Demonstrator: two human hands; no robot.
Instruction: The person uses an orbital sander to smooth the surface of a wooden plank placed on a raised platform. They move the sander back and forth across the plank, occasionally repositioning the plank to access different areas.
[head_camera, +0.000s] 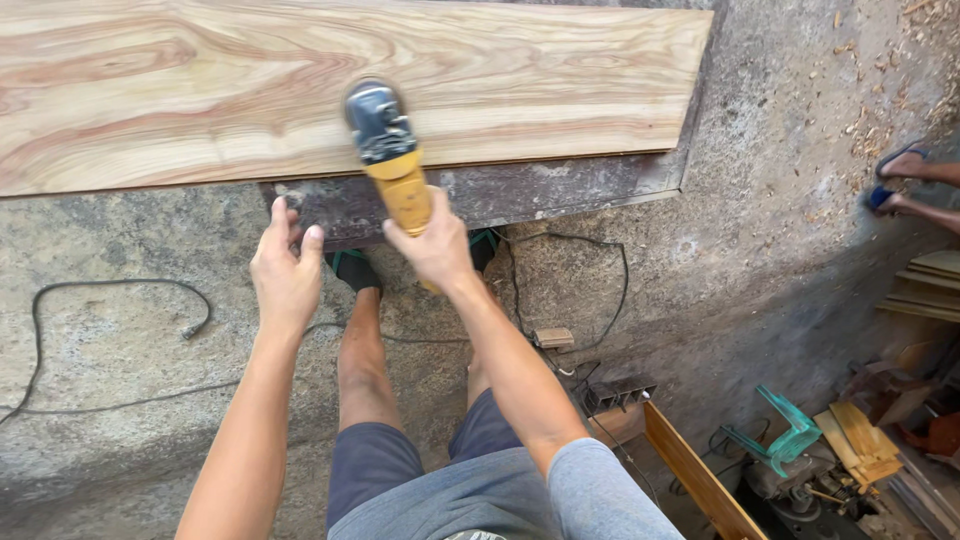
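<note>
While the right hand (432, 245) is wrapped shut around the yellow body of the angle grinder (388, 150), the tool's grey head sits flat on the wooden board (520, 70), near the board's lower edge. Left hand (287, 272) isn't holding anything; its fingers are loose and spread, fingertips at the edge of the dark worn bench (560, 190) under the board, just beside the grinder.

Handling-wise, I'd guess that grinder is fairly heavy up front, since the motor and disc end is all the way out past the grip. Hard plastic body, stiff, probably a bit slick with dust on it. One hand on the barrel works, but it looks like the kind of tool that wants to twist or skate sideways, so gripping close behind the head gives the most control. I can't see a side handle from this angle.

The board looks long, stiff and solid, with strong reddish grain. Nothing I can see clamps it down; it seems to just rest on the bench.

A black power cord (120, 290) snakes across the concrete floor (120, 400) on the left, and more cable loops by the person's sandalled feet. Off to the right there's a small wood block (553, 337), a teal plastic stool (785, 430), some timber offcuts (860, 440), and another person's feet (900, 180) at the edge.
</note>
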